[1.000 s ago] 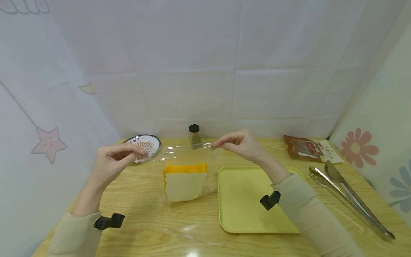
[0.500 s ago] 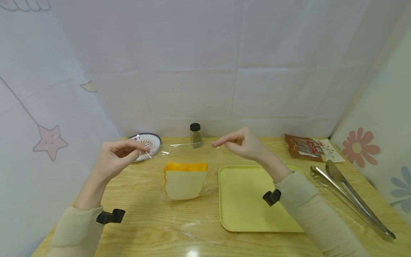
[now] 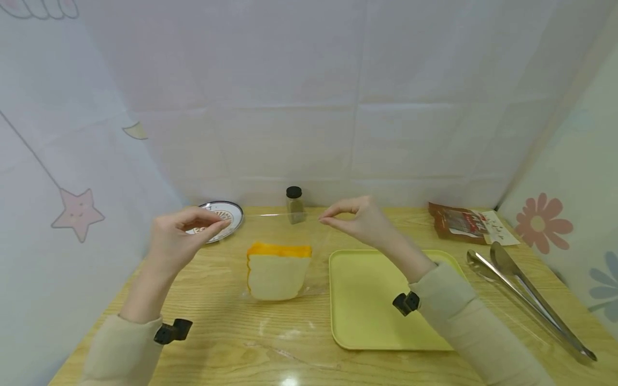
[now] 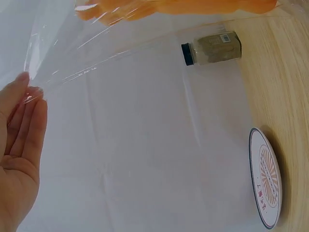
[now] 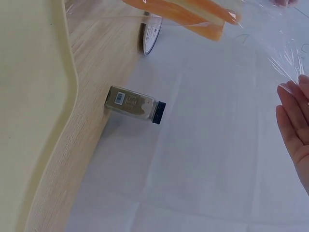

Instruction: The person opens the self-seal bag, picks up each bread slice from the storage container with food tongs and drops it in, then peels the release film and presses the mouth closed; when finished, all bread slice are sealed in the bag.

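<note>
Between both hands hangs a clear plastic bag (image 3: 270, 228) with bread slices (image 3: 277, 276) inside, pale with an orange-brown crust. My left hand (image 3: 181, 238) pinches its upper left corner between thumb and fingers; the left wrist view shows that hand (image 4: 21, 140) with the film (image 4: 53, 53) gathered at the fingertips. The upper right corner is pinched by my right hand (image 3: 357, 220). In the right wrist view, the bread (image 5: 188, 17) appears as two layers side by side, and the right hand (image 5: 297, 116) is partly cut off by the frame.
A yellow tray (image 3: 386, 300) lies right of the bread. Metal tongs (image 3: 526, 300) and a brown food packet (image 3: 468, 224) are further right. At the back stand a black-capped jar (image 3: 294, 205) and a patterned plate (image 3: 232, 220). Clear film (image 3: 285, 351) lies in front.
My left hand has shifted slightly right, a little closer to the right hand. The bag stays held by both hands, with the bread almost where it was.
</note>
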`<action>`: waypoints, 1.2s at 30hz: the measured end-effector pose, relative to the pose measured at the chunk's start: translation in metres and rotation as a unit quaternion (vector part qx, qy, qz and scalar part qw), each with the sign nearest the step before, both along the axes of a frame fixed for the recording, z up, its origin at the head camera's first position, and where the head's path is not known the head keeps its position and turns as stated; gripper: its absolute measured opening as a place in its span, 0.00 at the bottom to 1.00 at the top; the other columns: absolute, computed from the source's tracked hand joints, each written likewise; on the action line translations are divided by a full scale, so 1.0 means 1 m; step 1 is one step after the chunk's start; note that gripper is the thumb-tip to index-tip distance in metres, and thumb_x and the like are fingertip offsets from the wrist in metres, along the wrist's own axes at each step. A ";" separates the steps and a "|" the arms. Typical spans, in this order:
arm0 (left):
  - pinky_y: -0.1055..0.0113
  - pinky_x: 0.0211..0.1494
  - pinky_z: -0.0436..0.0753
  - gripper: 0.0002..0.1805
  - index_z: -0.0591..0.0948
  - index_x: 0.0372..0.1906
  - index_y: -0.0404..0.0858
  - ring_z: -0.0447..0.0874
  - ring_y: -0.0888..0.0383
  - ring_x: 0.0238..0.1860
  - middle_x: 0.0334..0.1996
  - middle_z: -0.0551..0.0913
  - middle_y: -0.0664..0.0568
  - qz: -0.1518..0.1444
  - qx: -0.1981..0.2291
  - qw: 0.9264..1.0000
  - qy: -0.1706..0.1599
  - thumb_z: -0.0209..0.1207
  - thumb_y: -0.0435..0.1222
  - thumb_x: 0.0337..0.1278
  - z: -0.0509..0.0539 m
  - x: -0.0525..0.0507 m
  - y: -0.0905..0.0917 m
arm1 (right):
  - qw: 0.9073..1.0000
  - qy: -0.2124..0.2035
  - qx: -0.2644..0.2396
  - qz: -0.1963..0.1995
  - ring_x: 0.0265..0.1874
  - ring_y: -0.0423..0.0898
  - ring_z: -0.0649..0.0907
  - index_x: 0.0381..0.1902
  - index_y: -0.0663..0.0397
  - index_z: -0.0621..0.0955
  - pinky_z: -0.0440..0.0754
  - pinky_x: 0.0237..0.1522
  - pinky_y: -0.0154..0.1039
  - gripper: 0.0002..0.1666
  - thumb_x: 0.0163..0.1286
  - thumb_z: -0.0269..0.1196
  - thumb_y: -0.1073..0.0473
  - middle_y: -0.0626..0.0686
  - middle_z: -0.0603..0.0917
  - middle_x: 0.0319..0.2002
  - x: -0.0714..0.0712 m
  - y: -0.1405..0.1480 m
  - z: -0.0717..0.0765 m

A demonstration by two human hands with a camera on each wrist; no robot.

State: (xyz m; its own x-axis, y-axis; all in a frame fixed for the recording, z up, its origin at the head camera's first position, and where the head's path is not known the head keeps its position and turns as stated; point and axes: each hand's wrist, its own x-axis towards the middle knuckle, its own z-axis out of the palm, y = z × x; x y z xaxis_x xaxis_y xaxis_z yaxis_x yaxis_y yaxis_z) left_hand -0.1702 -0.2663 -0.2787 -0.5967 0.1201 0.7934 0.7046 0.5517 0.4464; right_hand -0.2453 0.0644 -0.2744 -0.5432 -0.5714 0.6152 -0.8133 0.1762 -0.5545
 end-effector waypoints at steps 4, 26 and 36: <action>0.82 0.34 0.82 0.13 0.85 0.27 0.35 0.83 0.74 0.29 0.25 0.86 0.45 0.006 -0.005 1.000 -0.024 0.69 0.17 0.34 0.000 0.002 0.000 | 0.999 -0.032 -0.005 -0.005 0.31 0.45 0.87 0.31 0.59 0.86 0.86 0.38 0.35 0.03 0.57 0.67 0.68 0.56 0.88 0.32 0.001 -0.001 0.000; 0.83 0.40 0.81 0.18 0.82 0.49 0.37 0.81 0.74 0.33 0.30 0.83 0.57 0.065 0.032 0.990 -0.119 0.65 0.26 0.49 -0.004 0.006 0.006 | 0.993 -0.116 -0.020 -0.021 0.30 0.46 0.86 0.37 0.65 0.73 0.85 0.31 0.33 0.11 0.59 0.64 0.73 0.60 0.85 0.29 0.005 -0.006 -0.001; 0.81 0.37 0.82 0.06 0.84 0.36 0.34 0.82 0.70 0.30 0.29 0.84 0.65 0.064 0.057 0.979 -0.184 0.65 0.32 0.53 -0.008 0.007 0.004 | 0.982 -0.184 -0.039 -0.023 0.33 0.54 0.86 0.41 0.68 0.82 0.86 0.38 0.33 0.10 0.60 0.64 0.71 0.65 0.85 0.35 0.003 -0.008 -0.006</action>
